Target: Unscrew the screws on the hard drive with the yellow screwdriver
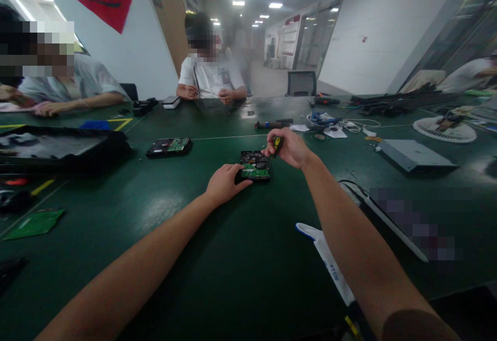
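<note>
The hard drive [255,166] lay circuit board up on the green table [240,258], just beyond the middle of the view. The left hand [225,183] rested palm down at the drive's 8 o'clock corner, fingers bent against its left edge. Whether they clasped the casing or only pressed on it could not be told. The right hand [289,148] hovered at the drive's 1 o'clock corner, closed tight around the black and yellow handle of a screwdriver [276,145]. The shaft was hidden behind the fingers.

The table was a long, dark green mat with a dull shine, set in a bright corridor-like room with white walls and ceiling lights. A second drive [170,147] lay well apart at 10 o'clock from the first. A black tray [58,147] sat further out at 9 o'clock, and a green circuit board [34,223] at 8 o'clock near the table's left side. At 3 o'clock lay a grey box [415,154], with a white fan grille [444,130] beyond it. A seated person [212,77] faced across from 12 o'clock, and another person [70,85] leaned on the table at 10 o'clock.

Bare mat surrounded the drive on all 4 sides, widest toward 6 o'clock. A white and blue tool [326,258] lay under the right forearm at 5 o'clock.
</note>
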The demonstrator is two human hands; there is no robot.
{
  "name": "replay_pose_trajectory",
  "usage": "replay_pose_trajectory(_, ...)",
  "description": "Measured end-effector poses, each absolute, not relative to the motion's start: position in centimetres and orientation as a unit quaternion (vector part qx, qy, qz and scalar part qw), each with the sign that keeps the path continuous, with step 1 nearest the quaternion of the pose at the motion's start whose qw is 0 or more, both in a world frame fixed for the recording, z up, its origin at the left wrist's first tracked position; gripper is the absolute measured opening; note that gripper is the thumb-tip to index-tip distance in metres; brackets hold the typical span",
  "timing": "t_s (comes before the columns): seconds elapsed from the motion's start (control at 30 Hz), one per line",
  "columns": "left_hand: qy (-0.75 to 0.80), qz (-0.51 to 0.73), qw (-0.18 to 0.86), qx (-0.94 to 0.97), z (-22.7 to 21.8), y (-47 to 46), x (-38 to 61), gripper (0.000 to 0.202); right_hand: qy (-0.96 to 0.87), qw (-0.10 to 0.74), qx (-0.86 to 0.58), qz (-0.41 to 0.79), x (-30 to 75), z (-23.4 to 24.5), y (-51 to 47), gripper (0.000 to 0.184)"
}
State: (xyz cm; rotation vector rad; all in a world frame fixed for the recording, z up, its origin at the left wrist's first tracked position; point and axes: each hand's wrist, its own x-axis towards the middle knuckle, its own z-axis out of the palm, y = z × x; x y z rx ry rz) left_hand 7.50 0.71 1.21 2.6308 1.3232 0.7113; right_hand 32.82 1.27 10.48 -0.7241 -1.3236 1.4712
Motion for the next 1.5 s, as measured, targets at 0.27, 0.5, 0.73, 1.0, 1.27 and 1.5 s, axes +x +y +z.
replay_pose_trajectory(0.27, 0.439, 0.232, 0.049, 0.866, 1.14, 0.77, 7.46, 0.053, -0.567, 0.505, -0.319, 0.566, 32.93, 10.3, 1.35, 0.021)
replay_pose_trajectory(0.5, 0.437, 0.238, 0.055, 0.866, 1.14, 0.7, 7.51, 0.052, -0.54, 0.505, -0.305, 0.6, 32.51, 10.3, 1.28, 0.027)
replay_pose_trajectory(0.73, 0.436, 0.235, 0.052, 0.867, 1.31, 0.61, 7.51, 0.052, -0.552, 0.488, -0.3, 0.605, 32.64, 10.44, 1.22, 0.033)
replay_pose_trajectory(1.0, 0.44, 0.232, 0.053, 0.866, 1.26, 0.67, 7.47, 0.054, -0.525, 0.523, -0.327, 0.587, 32.62, 9.99, 1.64, 0.021)
replay_pose_trajectory(1.27, 0.438, 0.232, 0.058, 0.866, 1.38, 0.62, 7.39, 0.053, -0.533, 0.531, -0.327, 0.572, 32.7, 10.61, 1.38, 0.026)
replay_pose_trajectory(1.5, 0.439, 0.24, 0.055, 0.864, 1.17, 0.68, 7.38, 0.054, -0.534, 0.525, -0.317, 0.582, 32.64, 10.3, 1.68, 0.027)
